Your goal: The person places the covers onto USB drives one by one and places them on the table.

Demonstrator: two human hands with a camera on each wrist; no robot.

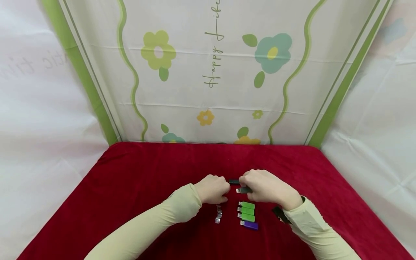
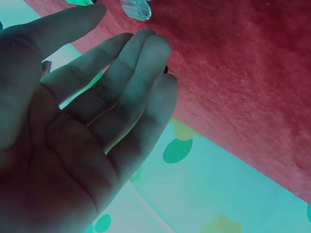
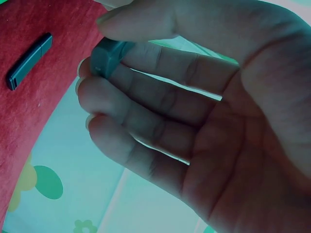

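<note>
My right hand (image 1: 268,187) pinches a dark USB stick (image 1: 246,190) between thumb and fingers, its metal plug pointing left. In the right wrist view, the blunt end of this dark USB stick (image 3: 108,57) shows under the thumb. Another dark USB stick (image 1: 233,181) lies on the red cloth between the hands, partly behind the right one. My left hand (image 1: 212,188) hovers just left of it, and its fingers are loosely bent with nothing visible between them in the left wrist view. Beneath the left hand, a row of small clear caps (image 1: 219,215) lies on the cloth.
Three green USB sticks (image 1: 248,211) lie in a column before the right hand, plugs to the left. Below them is a purple USB stick (image 1: 251,225). The red cloth (image 1: 146,169) covers the table, and a flower-printed curtain (image 1: 208,72) hangs behind it.
</note>
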